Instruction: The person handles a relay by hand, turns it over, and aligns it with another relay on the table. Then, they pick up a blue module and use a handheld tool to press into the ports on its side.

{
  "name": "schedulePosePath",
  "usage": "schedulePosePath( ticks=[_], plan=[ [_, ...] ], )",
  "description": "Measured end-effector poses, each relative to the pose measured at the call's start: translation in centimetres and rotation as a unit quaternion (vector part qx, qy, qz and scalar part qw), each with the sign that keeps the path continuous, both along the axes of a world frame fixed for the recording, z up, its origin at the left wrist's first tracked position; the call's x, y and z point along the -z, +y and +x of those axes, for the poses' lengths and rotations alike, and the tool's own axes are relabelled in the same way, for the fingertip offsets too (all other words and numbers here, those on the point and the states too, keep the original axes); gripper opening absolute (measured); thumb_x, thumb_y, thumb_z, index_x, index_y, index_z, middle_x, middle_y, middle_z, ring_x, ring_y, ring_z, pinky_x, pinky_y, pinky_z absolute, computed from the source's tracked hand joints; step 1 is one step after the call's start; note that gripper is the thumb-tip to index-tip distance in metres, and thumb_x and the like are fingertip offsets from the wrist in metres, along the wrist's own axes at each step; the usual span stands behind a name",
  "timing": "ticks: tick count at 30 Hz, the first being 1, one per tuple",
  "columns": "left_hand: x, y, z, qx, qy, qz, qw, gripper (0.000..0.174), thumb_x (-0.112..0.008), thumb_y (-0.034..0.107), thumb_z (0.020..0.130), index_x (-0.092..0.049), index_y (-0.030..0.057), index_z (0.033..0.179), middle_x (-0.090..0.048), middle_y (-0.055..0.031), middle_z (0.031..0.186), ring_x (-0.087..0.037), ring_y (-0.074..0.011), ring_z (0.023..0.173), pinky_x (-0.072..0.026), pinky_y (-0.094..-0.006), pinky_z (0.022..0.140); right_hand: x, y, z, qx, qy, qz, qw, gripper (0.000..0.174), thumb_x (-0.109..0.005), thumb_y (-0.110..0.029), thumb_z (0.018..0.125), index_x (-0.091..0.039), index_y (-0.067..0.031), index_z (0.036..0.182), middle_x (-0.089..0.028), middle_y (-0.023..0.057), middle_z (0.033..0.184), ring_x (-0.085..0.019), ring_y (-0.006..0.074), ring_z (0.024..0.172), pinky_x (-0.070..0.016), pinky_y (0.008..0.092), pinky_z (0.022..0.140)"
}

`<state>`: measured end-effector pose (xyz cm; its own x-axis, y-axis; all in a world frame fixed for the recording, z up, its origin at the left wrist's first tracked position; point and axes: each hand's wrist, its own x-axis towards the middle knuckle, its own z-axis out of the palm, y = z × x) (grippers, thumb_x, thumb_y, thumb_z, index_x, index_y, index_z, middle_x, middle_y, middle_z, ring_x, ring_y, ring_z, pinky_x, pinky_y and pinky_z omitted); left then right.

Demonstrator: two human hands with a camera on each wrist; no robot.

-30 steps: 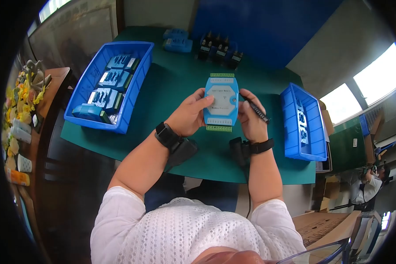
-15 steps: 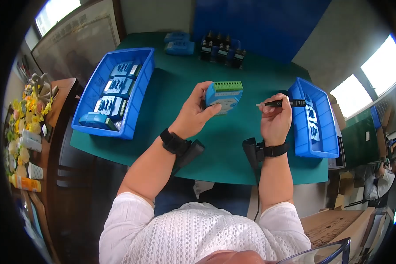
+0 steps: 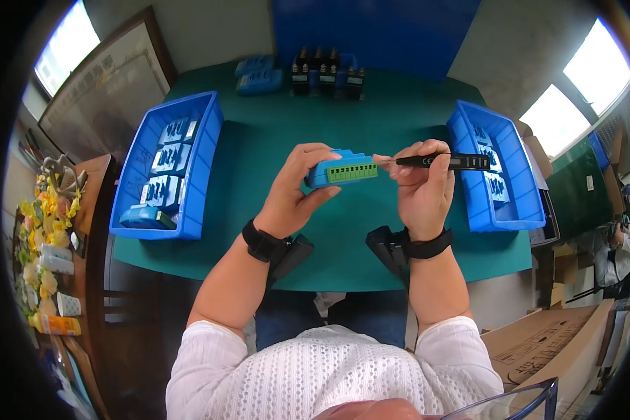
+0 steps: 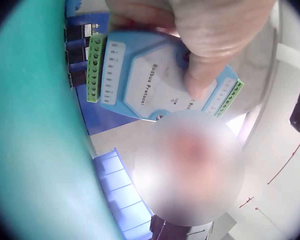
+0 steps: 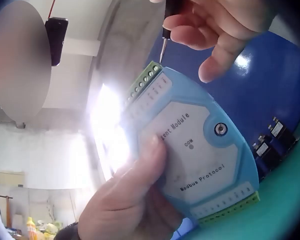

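Observation:
In the head view my left hand (image 3: 292, 187) holds a blue terminal module (image 3: 322, 175), tilted so its green terminal block (image 3: 351, 172) faces me. My thumb lies across the module's pale label face (image 4: 149, 82) in the left wrist view. My right hand (image 3: 425, 196) grips a black tester screwdriver (image 3: 465, 162), with its metal shaft directed left toward the module. In the right wrist view the screwdriver shaft (image 5: 163, 50) comes down right at the end of a green terminal block (image 5: 142, 81), by its screw heads.
A blue bin (image 3: 199, 185) with several modules stands at the left of the green table (image 3: 315, 262); another blue bin (image 3: 511, 221) holding modules stands at the right. Several black metal-topped parts (image 3: 327, 82) and blue modules (image 3: 259, 82) sit at the back.
The module has been tipped from face-up to terminal edge toward me. The screwdriver has swung out from beside the module, its tip turned left, and then come in to the module's right end.

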<state>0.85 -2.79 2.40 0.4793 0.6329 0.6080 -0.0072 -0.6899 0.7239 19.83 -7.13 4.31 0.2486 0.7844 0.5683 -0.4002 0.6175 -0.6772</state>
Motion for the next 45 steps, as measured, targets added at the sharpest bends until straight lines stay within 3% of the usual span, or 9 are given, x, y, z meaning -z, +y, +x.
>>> schedulePosePath(
  ticks=[3, 7, 10, 13, 22, 29, 35, 39, 45],
  plan=[
    [0.2, -0.1, 0.3, -0.016, -0.022, 0.000, 1.000, 0.047, -0.065, -0.005, 0.070, -0.050, 0.0118, 0.111, -0.049, -0.0082, 0.109, -0.050, -0.0226, 0.098, -0.0420, -0.0304, 0.080, -0.1, -0.3, -0.1, 0.001, 0.008, 0.024, 1.000, 0.033, -0.037, -0.041, 0.093, -0.044, -0.0085, 0.095, -0.048, 0.0051, 0.068, -0.049, 0.0153, 0.061, -0.0490, 0.0471, 0.076],
    [0.0, -0.2, 0.4, -0.017, -0.013, 0.004, 1.000, 0.045, -0.064, -0.005, 0.071, -0.050, 0.0104, 0.111, -0.049, -0.0083, 0.109, -0.050, -0.0223, 0.098, -0.0418, -0.0302, 0.081, -0.5, -0.8, -0.3, 0.019, -0.012, 0.039, 0.999, 0.034, -0.040, -0.043, 0.091, -0.042, -0.0089, 0.096, -0.049, 0.0055, 0.068, -0.050, 0.0156, 0.060, -0.0503, 0.0459, 0.073],
    [0.2, -0.1, 0.4, 0.000, -0.026, -0.016, 1.000, 0.042, -0.064, -0.004, 0.072, -0.050, 0.0082, 0.111, -0.050, -0.0082, 0.108, -0.050, -0.0211, 0.097, -0.0413, -0.0296, 0.082, 0.1, -0.4, 0.2, 0.003, -0.043, 0.086, 0.995, 0.032, -0.041, -0.036, 0.093, -0.039, -0.0035, 0.093, -0.052, 0.0109, 0.072, -0.055, 0.0156, 0.063, -0.0514, 0.0356, 0.072],
    [0.5, -0.2, 0.5, 0.012, -0.033, -0.057, 0.998, 0.040, -0.063, -0.003, 0.074, -0.050, 0.0064, 0.111, -0.051, -0.0081, 0.107, -0.050, -0.0199, 0.096, -0.0407, -0.0288, 0.083, 0.2, -0.4, 0.2, 0.013, -0.037, 0.067, 0.997, 0.032, -0.041, -0.035, 0.093, -0.039, -0.0029, 0.093, -0.053, 0.0111, 0.071, -0.056, 0.0157, 0.062, -0.0512, 0.0341, 0.069],
    [0.7, -0.4, 0.7, 0.016, -0.072, -0.100, 0.992, 0.038, -0.061, -0.002, 0.077, -0.049, 0.0065, 0.112, -0.050, -0.0065, 0.106, -0.049, -0.0169, 0.097, -0.0402, -0.0271, 0.084, 0.3, -0.2, 0.4, 0.061, -0.026, 0.092, 0.994, 0.024, -0.051, -0.025, 0.090, -0.043, -0.0024, 0.093, -0.056, 0.0087, 0.072, -0.057, 0.0134, 0.058, -0.0497, 0.0377, 0.079],
    [0.7, -0.4, 0.5, 0.018, -0.091, -0.132, 0.987, 0.037, -0.060, -0.001, 0.079, -0.048, 0.0080, 0.114, -0.049, -0.0053, 0.107, -0.048, -0.0153, 0.098, -0.0405, -0.0269, 0.085, 0.4, -0.1, 0.3, 0.045, 0.006, 0.031, 0.998, 0.019, -0.055, -0.018, 0.088, -0.045, -0.0037, 0.095, -0.057, 0.0068, 0.074, -0.057, 0.0127, 0.066, -0.0471, 0.0240, 0.062],
    [0.4, 0.0, 0.4, -0.026, -0.060, -0.029, 0.997, 0.039, -0.062, -0.003, 0.075, -0.051, 0.0079, 0.111, -0.050, -0.0078, 0.107, -0.050, -0.0199, 0.098, -0.0405, -0.0283, 0.085, -0.3, -0.1, 0.3, 0.083, 0.036, -0.024, 0.996, 0.013, -0.048, -0.016, 0.091, -0.045, -0.0040, 0.095, -0.057, 0.0074, 0.074, -0.057, 0.0131, 0.066, -0.0474, 0.0252, 0.064],
    [0.4, 0.0, 0.4, -0.033, -0.074, -0.008, 0.997, 0.042, -0.064, -0.004, 0.073, -0.052, 0.0090, 0.110, -0.049, -0.0091, 0.108, -0.050, -0.0215, 0.097, -0.0409, -0.0297, 0.084, -0.6, -0.1, 1.1, 0.063, 0.093, 0.007, 0.994, 0.024, -0.038, -0.026, 0.094, -0.046, -0.0034, 0.095, -0.057, 0.0102, 0.073, -0.055, 0.0152, 0.063, -0.0477, 0.0291, 0.068],
    [0.0, -0.4, 0.2, -0.044, -0.002, 0.035, 0.998, 0.041, -0.061, -0.003, 0.076, -0.048, 0.0099, 0.113, -0.047, -0.0097, 0.113, -0.048, -0.0192, 0.101, -0.0397, -0.0283, 0.087, -0.1, -0.5, 0.7, 0.091, -0.005, 0.057, 0.994, 0.033, -0.040, -0.034, 0.093, -0.044, -0.0011, 0.094, -0.057, 0.0125, 0.076, -0.054, 0.0142, 0.060, -0.0496, 0.0303, 0.066]
  ],
)
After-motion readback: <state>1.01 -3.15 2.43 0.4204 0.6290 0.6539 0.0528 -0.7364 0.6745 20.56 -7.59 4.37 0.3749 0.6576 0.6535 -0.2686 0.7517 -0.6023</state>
